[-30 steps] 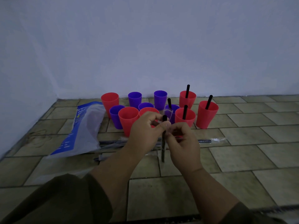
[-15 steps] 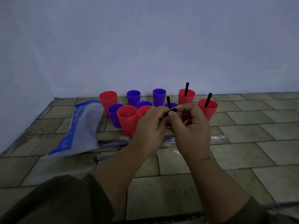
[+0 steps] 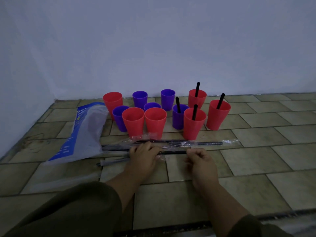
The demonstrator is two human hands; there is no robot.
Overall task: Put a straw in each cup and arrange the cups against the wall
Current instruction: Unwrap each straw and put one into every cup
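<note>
Head view: the left hand (image 3: pixel 145 155) pinches the clear wrapper (image 3: pixel 160 157) while the right hand (image 3: pixel 199 159) is closed on the black straw (image 3: pixel 172 152), held level above the floor just before the cups. Step in hand, by judgement: unwrapping. Next: free the straw, then stand it in an empty cup, such as the red cup (image 3: pixel 155 122).

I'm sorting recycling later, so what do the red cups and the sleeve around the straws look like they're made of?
The red tapered cups: likely matte plastic, with an even colour and thin rims. The clear crinkled straw sleeve: probably thin plastic film, glossy and see-through.
</note>
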